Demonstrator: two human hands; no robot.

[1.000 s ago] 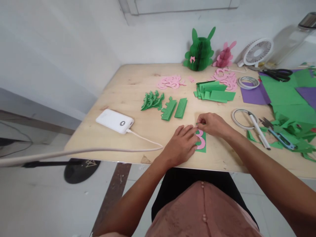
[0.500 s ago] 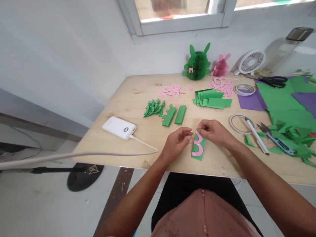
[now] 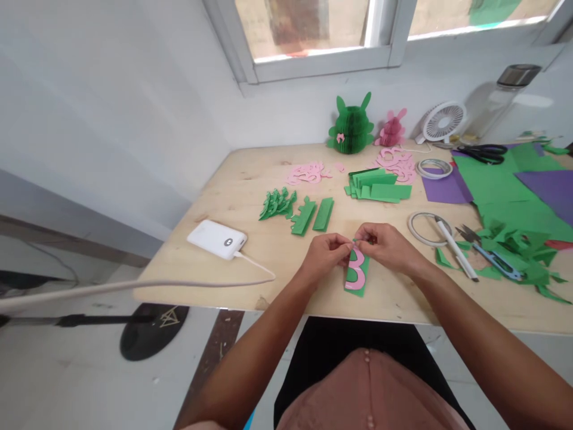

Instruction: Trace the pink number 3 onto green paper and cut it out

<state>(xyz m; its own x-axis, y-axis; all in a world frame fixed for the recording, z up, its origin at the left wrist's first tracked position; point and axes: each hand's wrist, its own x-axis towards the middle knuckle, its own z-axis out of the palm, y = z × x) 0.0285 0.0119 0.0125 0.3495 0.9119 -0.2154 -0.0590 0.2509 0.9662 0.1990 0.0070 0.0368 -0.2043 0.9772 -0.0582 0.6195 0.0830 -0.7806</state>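
Observation:
A green paper strip lies near the table's front edge, with a pink paper cutout shaped like a 3 on top of it. My left hand is closed in a pinch at the upper left edge of these papers. From the upper right, my right hand pinches the top end of the strip. The fingertips of both hands nearly meet there and hide the top of the cutout. Just beyond my hands lie a folded green strip and a green piece with a notched edge.
Cut green pieces, pink cutouts and stacked green strips lie farther back. To the right are tape rolls, a white pen, small scissors and green scraps. A white power bank with a cable sits left.
My left hand has moved in from beside the strip, and its fingers have closed at the strip's upper left edge. My right hand stays at the top. The camera view has shifted slightly.

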